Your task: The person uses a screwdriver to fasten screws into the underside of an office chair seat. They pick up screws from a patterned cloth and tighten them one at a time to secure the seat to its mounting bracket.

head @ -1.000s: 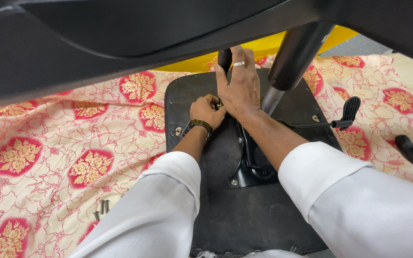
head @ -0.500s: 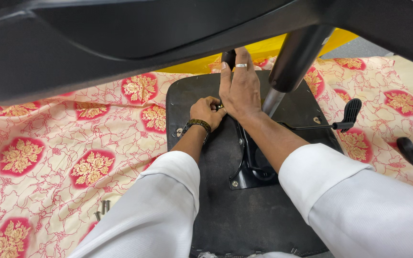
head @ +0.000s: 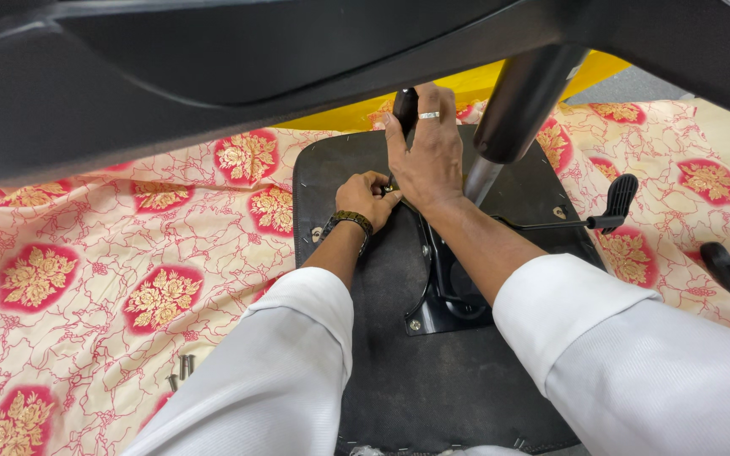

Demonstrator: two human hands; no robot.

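Patterned cloth (head: 128, 253) covers the floor under an upturned chair seat (head: 399, 388). At its far edge, the right hand (head: 428, 160) grasps a black handle (head: 405, 108); the left hand (head: 367, 196) is clenched beside the metal plate (head: 445, 295). Loose bolts (head: 183, 367) lie well apart on open cloth.

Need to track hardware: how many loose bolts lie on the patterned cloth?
2 or 3: the loose bolts lie together on the cloth, left of the person's left sleeve. Others may be hidden under the sleeves.
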